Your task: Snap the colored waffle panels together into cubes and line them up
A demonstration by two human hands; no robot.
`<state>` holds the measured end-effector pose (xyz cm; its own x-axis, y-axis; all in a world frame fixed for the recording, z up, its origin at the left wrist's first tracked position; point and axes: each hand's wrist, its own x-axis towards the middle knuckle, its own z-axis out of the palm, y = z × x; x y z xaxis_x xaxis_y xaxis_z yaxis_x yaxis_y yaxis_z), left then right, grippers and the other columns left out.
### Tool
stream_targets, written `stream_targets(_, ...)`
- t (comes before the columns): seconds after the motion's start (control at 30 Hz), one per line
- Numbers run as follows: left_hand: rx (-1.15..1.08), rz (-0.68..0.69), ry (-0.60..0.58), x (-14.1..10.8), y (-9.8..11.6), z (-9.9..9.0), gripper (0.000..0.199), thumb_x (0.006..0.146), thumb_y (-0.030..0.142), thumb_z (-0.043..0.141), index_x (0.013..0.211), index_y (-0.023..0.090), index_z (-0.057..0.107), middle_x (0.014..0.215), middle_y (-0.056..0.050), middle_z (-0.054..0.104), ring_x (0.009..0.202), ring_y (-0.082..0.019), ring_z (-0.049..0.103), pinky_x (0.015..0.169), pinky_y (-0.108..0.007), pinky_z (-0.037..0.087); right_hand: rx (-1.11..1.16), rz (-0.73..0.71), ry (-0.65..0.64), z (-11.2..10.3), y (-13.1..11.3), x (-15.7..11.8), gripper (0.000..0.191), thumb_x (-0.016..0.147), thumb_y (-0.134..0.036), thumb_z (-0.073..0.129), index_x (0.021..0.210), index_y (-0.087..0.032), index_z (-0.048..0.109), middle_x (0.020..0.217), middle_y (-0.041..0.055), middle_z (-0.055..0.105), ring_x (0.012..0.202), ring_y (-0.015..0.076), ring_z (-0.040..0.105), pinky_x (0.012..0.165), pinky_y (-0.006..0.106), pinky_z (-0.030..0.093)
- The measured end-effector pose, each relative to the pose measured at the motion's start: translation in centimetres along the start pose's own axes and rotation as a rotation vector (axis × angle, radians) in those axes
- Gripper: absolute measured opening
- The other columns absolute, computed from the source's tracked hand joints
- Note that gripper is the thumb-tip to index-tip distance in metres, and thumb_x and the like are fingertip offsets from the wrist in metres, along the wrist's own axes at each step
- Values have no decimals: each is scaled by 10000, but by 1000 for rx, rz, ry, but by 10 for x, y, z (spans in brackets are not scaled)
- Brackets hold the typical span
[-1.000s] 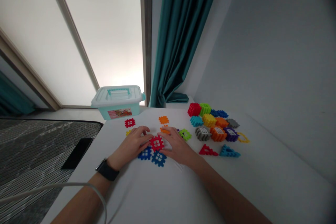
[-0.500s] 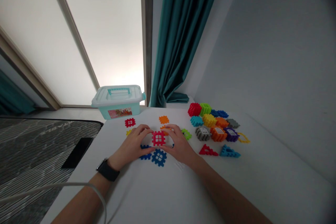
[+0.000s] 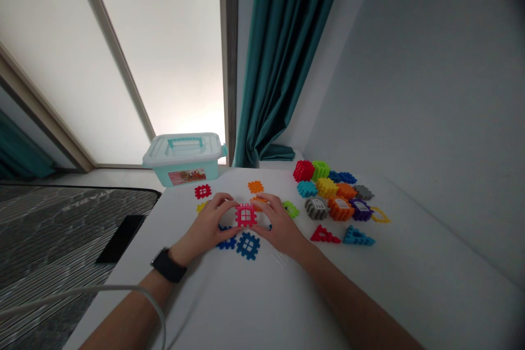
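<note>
Fingertips (image 3: 231, 205) of L hand (image 3: 207, 223) & R hand (image 3: 279, 224) were half-closed on pink waffle block (image 3: 246, 215), pinching it from both sides, mid-desk. It had just come up more upright, clear of blue block (image 3: 248, 246). Open room lay toward desk (image 3: 229, 306) near edge; block pile (image 3: 332, 197) sat right.

The head-worn camera looks forward and down (white surface (image 3: 254, 298) close below).

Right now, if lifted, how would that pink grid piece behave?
The pink plastic piece looks stiff and light, given its thin open grid. Its notched edges probably won't slip much, and its flat shape seems unlikely to roll.
</note>
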<state>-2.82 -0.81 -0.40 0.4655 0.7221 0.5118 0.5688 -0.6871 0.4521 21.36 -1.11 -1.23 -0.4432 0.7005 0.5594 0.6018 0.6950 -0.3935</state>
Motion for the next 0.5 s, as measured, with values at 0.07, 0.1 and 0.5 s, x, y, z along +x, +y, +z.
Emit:
stream_targets(0.07,-53,-14,5,0,0,0,436,823,296,726,1228,242,573,1234,-101,538,1154,-265,566,985,-420,504,-47,-52,27,-3,0,1,390,933,-287,610,1317,-260,546,1360,129,516,1286,294,504,1052,524,498)
stream_targets(0.1,-73,-24,7,1,0,0,427,827,293,720,1222,239,569,1233,-98,537,1158,-261,563,993,-419,500,-67,-85,45,-4,0,1,334,947,-263,585,1280,-255,575,1353,128,524,1283,289,506,1050,516,500)
stream_targets(0.5,-228,-127,-102,4,8,-2,205,894,293,628,1076,205,598,1184,-85,565,1121,-227,564,992,-379,471,-51,-189,117,-9,-4,3,149,968,-202,551,1036,-254,673,1250,98,601,1234,255,534,1048,487,493)
